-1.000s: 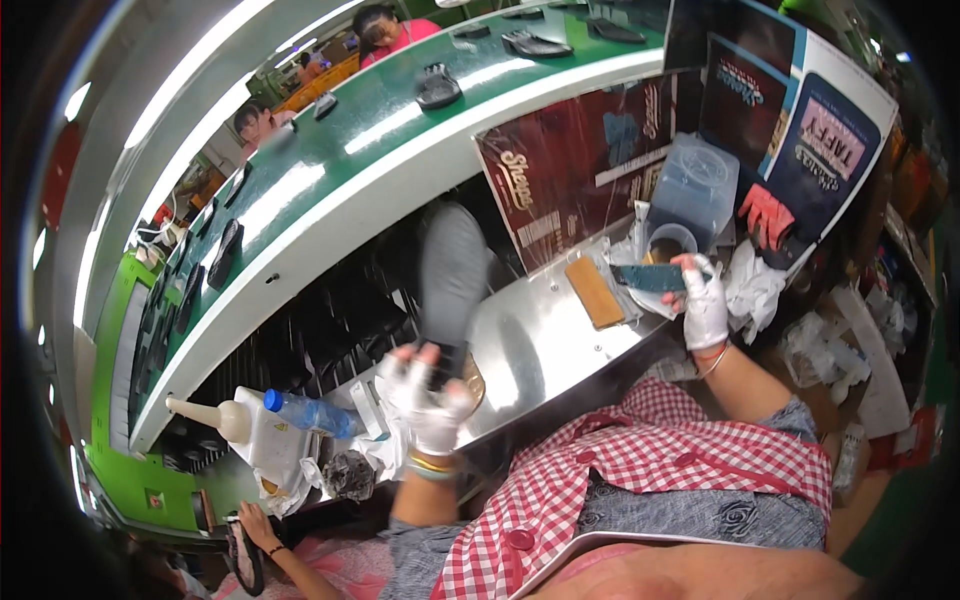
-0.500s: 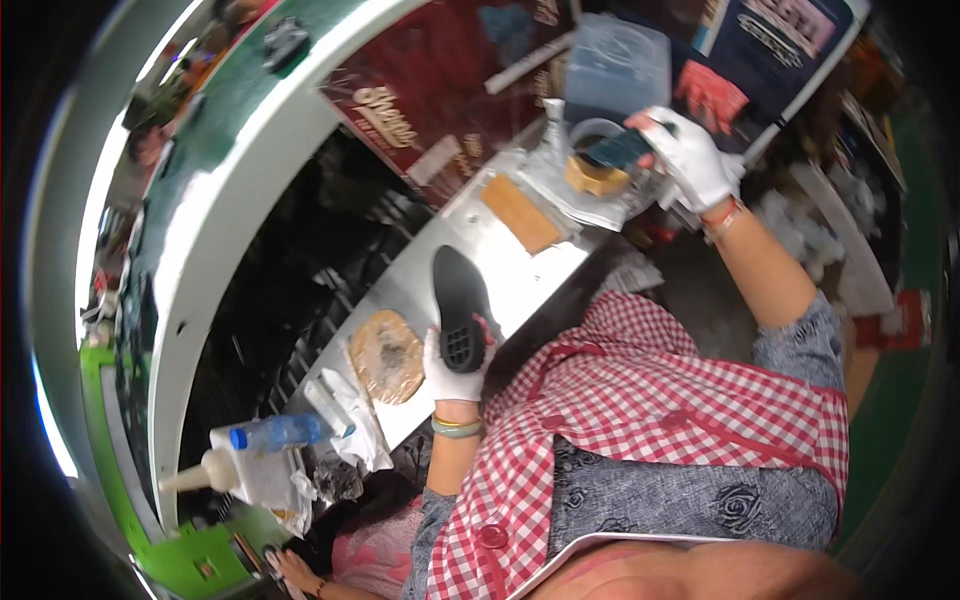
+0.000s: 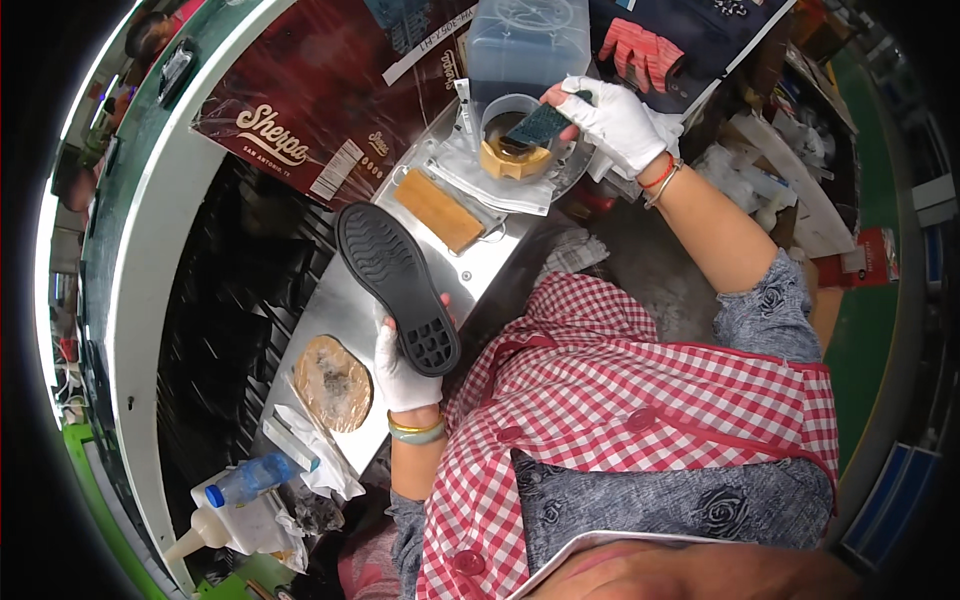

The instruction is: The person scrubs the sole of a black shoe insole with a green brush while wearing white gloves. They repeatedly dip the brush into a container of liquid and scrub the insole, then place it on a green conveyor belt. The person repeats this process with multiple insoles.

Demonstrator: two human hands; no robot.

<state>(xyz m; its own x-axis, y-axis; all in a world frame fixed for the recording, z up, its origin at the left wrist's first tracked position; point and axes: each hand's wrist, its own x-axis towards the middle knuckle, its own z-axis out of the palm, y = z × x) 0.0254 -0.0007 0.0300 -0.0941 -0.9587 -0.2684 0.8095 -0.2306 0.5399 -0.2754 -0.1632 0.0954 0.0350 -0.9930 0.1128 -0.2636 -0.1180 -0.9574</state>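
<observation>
My left hand [image 3: 402,375], in a white glove with bare fingertips, grips a black shoe sole [image 3: 392,275] near its narrower end. The sole's ridged tread faces up, and its far end leans to the left over the metal bench. At the back of the bench my right hand [image 3: 617,128], gloved the same way, pinches a dark green flat piece [image 3: 540,124]; whether it is a brush or a pad I cannot tell. The piece slants into the mouth of a clear cup [image 3: 497,106] with a tan band [image 3: 514,163] around it. Its lower end is partly within the cup.
On the metal bench [image 3: 320,320] lie a tan block [image 3: 438,210] and a round plastic-wrapped disc [image 3: 334,383]. A translucent blue container [image 3: 528,45] stands behind the cup. Pink gloves [image 3: 641,52] lie at the back. A blue-capped bottle [image 3: 250,480] and a white nozzle bottle [image 3: 208,525] sit front left.
The whole view has shifted. The shoe sole has turned to the left and shows more of its tread. My right hand stays at the cup with the green piece.
</observation>
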